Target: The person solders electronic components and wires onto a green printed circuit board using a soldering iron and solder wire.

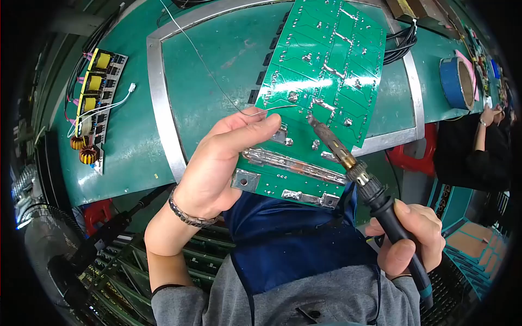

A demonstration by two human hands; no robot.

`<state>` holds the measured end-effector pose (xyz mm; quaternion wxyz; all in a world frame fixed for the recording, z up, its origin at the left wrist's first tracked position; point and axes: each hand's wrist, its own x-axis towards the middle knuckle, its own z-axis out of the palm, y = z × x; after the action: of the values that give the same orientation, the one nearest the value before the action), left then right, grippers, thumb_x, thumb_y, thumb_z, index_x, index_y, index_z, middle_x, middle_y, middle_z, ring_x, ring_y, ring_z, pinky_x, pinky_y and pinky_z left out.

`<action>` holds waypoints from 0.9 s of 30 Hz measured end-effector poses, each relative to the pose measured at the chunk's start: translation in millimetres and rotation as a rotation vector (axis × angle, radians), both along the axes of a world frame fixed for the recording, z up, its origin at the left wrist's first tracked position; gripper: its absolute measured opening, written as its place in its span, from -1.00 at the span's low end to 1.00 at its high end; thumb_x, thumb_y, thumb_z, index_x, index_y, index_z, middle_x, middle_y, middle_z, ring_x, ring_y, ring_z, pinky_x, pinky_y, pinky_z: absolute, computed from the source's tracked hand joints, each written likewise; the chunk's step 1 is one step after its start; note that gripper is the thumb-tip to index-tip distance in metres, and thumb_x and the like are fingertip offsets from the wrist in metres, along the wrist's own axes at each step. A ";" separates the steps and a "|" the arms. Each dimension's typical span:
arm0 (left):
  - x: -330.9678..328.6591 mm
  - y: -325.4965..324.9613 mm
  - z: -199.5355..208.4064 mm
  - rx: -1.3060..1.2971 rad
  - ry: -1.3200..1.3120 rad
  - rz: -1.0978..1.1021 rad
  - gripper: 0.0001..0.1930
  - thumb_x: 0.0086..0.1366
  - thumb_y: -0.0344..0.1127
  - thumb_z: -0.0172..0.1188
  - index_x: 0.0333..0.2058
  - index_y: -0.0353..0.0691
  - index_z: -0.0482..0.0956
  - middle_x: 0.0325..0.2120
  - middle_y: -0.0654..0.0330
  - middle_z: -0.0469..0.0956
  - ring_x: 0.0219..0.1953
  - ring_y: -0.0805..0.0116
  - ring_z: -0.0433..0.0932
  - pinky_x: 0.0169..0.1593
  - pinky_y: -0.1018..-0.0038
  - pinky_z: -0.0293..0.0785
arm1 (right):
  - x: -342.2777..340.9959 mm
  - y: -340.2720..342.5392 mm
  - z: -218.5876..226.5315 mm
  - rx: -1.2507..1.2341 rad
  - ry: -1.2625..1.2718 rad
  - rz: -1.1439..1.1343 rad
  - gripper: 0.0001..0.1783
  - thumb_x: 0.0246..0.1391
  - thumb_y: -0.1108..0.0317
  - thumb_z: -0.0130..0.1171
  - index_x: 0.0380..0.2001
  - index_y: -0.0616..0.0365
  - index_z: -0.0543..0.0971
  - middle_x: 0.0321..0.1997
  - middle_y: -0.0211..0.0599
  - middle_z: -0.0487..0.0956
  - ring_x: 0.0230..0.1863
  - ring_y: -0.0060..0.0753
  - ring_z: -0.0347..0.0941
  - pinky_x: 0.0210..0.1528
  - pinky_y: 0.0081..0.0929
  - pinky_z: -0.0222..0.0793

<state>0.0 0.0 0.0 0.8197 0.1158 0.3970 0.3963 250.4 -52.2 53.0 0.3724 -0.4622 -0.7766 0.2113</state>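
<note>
A large green circuit board [304, 76] is tilted up in front of me, its soldered side showing and its lower edge over my lap. My left hand [217, 157] grips the board's left edge, and its thumb presses a thin solder wire [204, 62] against it. The wire's end reaches across the board. In my right hand [416, 239] is a black soldering iron [380, 204]. Its tip meets the board close to the wire's end; whether they touch I cannot tell. A thick solder-covered strip [296, 165] runs along the lower part of the board.
Another board with yellow coils [98, 95] lies at the left of the green table [130, 176]. A metal frame [160, 103] surrounds the work area. At right stand a blue tape roll [454, 84] and another person's hand [488, 115]. Black cables [401, 46] lie behind the board.
</note>
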 end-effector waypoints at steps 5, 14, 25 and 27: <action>0.7 -2.3 0.7 -0.003 -0.006 0.055 -0.84 0.32 -0.34 0.11 -0.18 -0.25 0.53 -0.27 0.28 0.60 -0.25 0.55 0.57 -0.11 0.58 0.47 | 10.3 -3.4 -15.0 0.059 0.122 -0.137 -0.55 0.23 0.05 0.02 -0.17 0.32 0.46 -0.70 -0.43 0.55 -0.67 -0.51 0.47 -0.50 -0.55 0.40; 3.3 2.1 1.7 -0.033 -0.064 0.036 -0.82 0.32 -0.37 0.10 -0.14 -0.29 0.51 -0.24 0.21 0.60 -0.25 0.50 0.59 -0.12 0.55 0.51 | 87.5 57.1 -31.3 0.313 0.153 -0.824 -0.64 0.27 0.32 -0.08 -0.07 0.40 0.52 -0.41 -0.05 0.60 -0.54 -0.55 0.48 -0.42 -0.68 0.41; 3.2 -0.5 0.0 -0.037 -0.055 0.083 -0.82 0.33 -0.37 0.08 -0.16 -0.31 0.51 -0.25 0.18 0.61 -0.25 0.46 0.60 -0.11 0.54 0.52 | 151.3 103.2 -62.8 0.354 -0.012 -0.740 -0.70 0.26 0.37 0.03 -0.05 0.36 0.54 -0.27 -0.14 0.62 -0.33 -0.49 0.56 -0.26 -0.60 0.48; 3.4 -0.6 -0.4 -0.047 -0.026 0.085 -0.83 0.33 -0.37 0.08 -0.16 -0.30 0.52 -0.25 0.18 0.61 -0.25 0.46 0.60 -0.11 0.54 0.52 | 154.6 104.5 -62.9 0.304 -0.042 -0.758 -0.70 0.26 0.38 0.02 -0.05 0.36 0.53 -0.27 -0.12 0.62 -0.33 -0.47 0.56 -0.27 -0.59 0.48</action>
<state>3.4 -0.6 -0.4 0.8098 0.0745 0.4001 0.4227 405.0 52.3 -10.0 0.4719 -0.6596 -0.5810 -0.0675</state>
